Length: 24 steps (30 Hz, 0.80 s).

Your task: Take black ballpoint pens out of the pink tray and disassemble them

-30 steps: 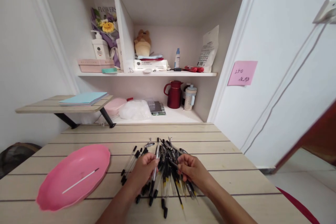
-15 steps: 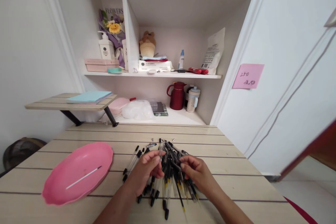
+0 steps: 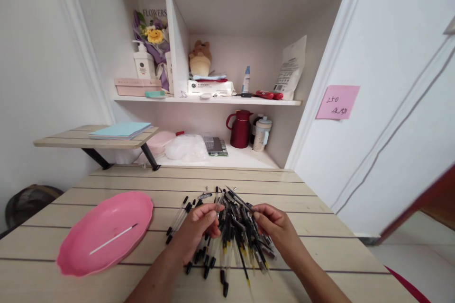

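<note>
A heap of black-capped clear pens (image 3: pixel 227 241) lies on the wooden table (image 3: pixel 320 246) in front of me. My left hand (image 3: pixel 197 230) is closed around one clear pen barrel at the heap's left side. My right hand (image 3: pixel 276 226) pinches a thin dark pen part just above the heap's right side, drawn out to the right of the left hand. A pink oval dish (image 3: pixel 103 232) stands to the left and holds a single thin white refill (image 3: pixel 113 239).
Behind the table, white shelves hold a red jug (image 3: pixel 240 129), a cup, a bottle, boxes and a toy bear. A small wooden side shelf (image 3: pixel 92 141) carries a blue folder. A pink sticky note (image 3: pixel 337 102) hangs on the right wall. Tiny metal bits lie beyond the pens.
My right hand has pulled away to the right from the left hand, drawing the thin part out. The camera view shifted slightly.
</note>
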{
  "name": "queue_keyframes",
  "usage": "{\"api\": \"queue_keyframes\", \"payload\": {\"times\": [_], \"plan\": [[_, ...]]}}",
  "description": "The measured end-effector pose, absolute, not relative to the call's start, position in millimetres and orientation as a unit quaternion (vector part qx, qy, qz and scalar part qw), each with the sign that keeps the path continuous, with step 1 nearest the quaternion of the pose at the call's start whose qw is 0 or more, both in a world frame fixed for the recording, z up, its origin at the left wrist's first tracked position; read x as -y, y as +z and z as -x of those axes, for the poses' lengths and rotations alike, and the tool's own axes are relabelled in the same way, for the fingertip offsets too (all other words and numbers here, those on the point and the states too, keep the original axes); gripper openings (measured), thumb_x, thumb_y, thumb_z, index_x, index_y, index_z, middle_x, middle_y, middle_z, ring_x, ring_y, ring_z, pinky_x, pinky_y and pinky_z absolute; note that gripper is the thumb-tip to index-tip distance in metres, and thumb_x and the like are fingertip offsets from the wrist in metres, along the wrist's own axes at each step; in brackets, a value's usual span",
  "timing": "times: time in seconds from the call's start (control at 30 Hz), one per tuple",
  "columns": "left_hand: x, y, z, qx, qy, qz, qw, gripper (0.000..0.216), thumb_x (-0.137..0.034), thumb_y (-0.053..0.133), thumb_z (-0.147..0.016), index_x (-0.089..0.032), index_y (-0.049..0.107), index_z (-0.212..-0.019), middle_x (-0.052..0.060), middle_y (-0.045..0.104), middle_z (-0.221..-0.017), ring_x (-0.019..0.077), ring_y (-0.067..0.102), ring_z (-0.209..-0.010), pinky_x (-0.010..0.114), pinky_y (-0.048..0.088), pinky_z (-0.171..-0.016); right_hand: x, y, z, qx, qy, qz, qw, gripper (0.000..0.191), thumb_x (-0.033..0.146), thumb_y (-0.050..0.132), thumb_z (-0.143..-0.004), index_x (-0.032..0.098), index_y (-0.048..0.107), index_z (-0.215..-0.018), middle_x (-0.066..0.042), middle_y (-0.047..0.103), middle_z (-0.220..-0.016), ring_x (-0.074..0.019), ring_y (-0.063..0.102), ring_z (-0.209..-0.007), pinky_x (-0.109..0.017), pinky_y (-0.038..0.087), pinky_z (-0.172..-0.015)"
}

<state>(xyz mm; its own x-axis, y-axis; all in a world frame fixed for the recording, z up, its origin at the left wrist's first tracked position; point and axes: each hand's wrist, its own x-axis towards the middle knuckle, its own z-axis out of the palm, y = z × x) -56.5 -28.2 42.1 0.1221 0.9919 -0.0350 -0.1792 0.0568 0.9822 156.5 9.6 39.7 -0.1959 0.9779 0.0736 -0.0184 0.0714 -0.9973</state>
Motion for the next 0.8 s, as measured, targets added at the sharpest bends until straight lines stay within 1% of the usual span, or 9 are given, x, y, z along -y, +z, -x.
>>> {"api": "queue_keyframes", "payload": {"times": [0.1,0.2,0.27,0.37,0.47,0.57,0.73,0.8], "plan": [[29.0,46.4,54.2,-0.451,0.488,-0.494,0.561,0.041,-0.038,0.057,-0.072,-0.014,0.060,-0.105,0.001,0.056,-0.069,0.0103,0.052,-0.060,0.025,0.040,-0.063,-7.6,44.8,-158.2,0.545,0.528,0.428,0.491,0.028,0.042,0.065,-0.062,0.018,0.062,-0.074,0.000,0.059,-0.065,-0.0125,0.051,-0.058,-0.024,0.040,-0.056],[30.9,50.2,49.4,-0.469,0.470,-0.519,0.539,0.037,-0.036,0.059,-0.071,-0.013,0.063,-0.099,0.002,0.059,-0.067,0.0113,0.052,-0.063,0.025,0.040,-0.067,-5.4,52.2,-158.5,0.550,0.506,0.430,0.506,0.027,0.042,0.066,-0.061,0.018,0.062,-0.072,-0.002,0.060,-0.071,-0.0147,0.052,-0.065,-0.025,0.041,-0.061],[32.7,51.6,45.6,-0.483,0.462,-0.525,0.528,0.035,-0.034,0.057,-0.071,-0.014,0.064,-0.098,0.002,0.060,-0.065,0.0121,0.053,-0.065,0.025,0.041,-0.068,-4.0,58.4,-155.9,0.552,0.502,0.429,0.510,0.028,0.043,0.066,-0.061,0.018,0.061,-0.073,-0.002,0.060,-0.070,-0.0148,0.052,-0.065,-0.025,0.040,-0.061],[35.1,51.9,41.0,-0.498,0.453,-0.525,0.521,0.033,-0.033,0.056,-0.071,-0.014,0.065,-0.097,0.002,0.061,-0.064,0.0130,0.054,-0.065,0.026,0.041,-0.069,-2.5,69.4,-146.9,0.549,0.521,0.409,0.509,0.028,0.044,0.063,-0.065,0.018,0.056,-0.072,0.001,0.056,-0.063,-0.0122,0.048,-0.059,-0.024,0.038,-0.057],[35.9,51.7,38.9,-0.494,0.449,-0.529,0.524,0.033,-0.032,0.056,-0.071,-0.014,0.065,-0.096,0.004,0.063,-0.071,0.0130,0.054,-0.066,0.026,0.042,-0.068,-2.1,80.4,-135.7,0.556,0.529,0.374,0.521,0.027,0.043,0.060,-0.069,0.018,0.050,-0.069,0.002,0.054,-0.061,-0.0103,0.045,-0.056,-0.023,0.037,-0.056],[35.8,52.1,38.9,-0.485,0.450,-0.533,0.528,0.031,-0.029,0.055,-0.071,-0.014,0.065,-0.095,0.004,0.063,-0.077,0.0118,0.053,-0.065,0.025,0.041,-0.066,-2.8,87.2,-127.5,0.558,0.518,0.351,0.545,0.025,0.040,0.060,-0.071,0.018,0.049,-0.070,0.001,0.054,-0.063,-0.0102,0.046,-0.058,-0.022,0.037,-0.057],[35.9,52.7,39.0,-0.485,0.449,-0.530,0.532,0.029,-0.027,0.053,-0.073,-0.012,0.065,-0.095,0.002,0.059,-0.064,0.0110,0.052,-0.062,0.023,0.040,-0.064,-5.4,83.7,-122.9,0.565,0.506,0.353,0.547,0.025,0.039,0.062,-0.070,0.017,0.050,-0.071,0.002,0.054,-0.064,-0.0097,0.046,-0.057,-0.022,0.036,-0.055],[36.0,52.3,38.8,-0.485,0.452,-0.526,0.532,0.030,-0.028,0.053,-0.073,-0.012,0.065,-0.096,0.002,0.058,-0.063,0.0111,0.052,-0.062,0.023,0.040,-0.063,-6.7,79.8,-122.8,0.568,0.505,0.354,0.546,0.025,0.039,0.062,-0.070,0.017,0.050,-0.072,0.002,0.054,-0.065,-0.0094,0.045,-0.056,-0.021,0.035,-0.053]]}}
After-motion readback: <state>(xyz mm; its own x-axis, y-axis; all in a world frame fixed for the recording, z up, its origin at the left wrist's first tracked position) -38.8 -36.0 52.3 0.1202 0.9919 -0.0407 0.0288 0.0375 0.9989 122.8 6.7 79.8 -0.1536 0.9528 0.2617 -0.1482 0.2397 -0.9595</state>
